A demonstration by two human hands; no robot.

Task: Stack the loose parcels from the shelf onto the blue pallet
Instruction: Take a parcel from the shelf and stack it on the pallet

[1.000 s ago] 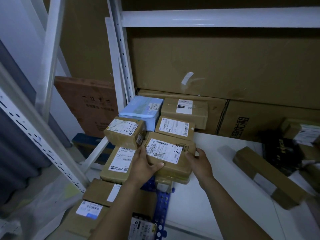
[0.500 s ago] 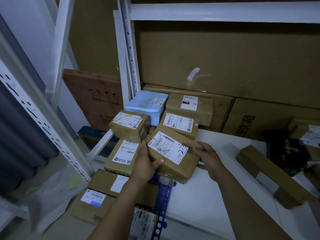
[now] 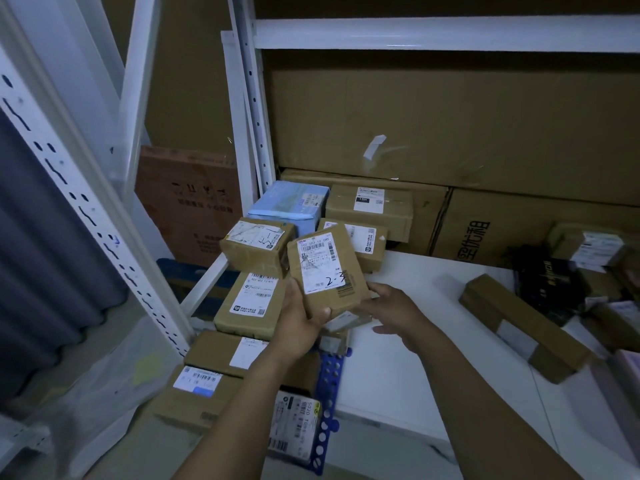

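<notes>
the left hand (image 3: 298,318) grips the brown parcel (image 3: 327,268) by its near end, thumb over the front face and fingers behind. the right hand (image 3: 394,310) is relaxed with fingers spread, its upper fingers at the parcel's lower right corner; whether they bear any weight cannot be told. the parcel is held off the shelf (image 3: 415,348), tipped up with its label toward the camera. its long axis runs up and away from the left palm, leaning slightly left. the blue pallet (image 3: 329,386) shows as a perforated edge below the hands, nearer the person. the stacked parcels (image 3: 247,301) sit just left of the left hand, so that hand is the closer one. the coming move is likely a short swing left and down, laying the long side flat. the one-end grip could let the far end dip.
</notes>
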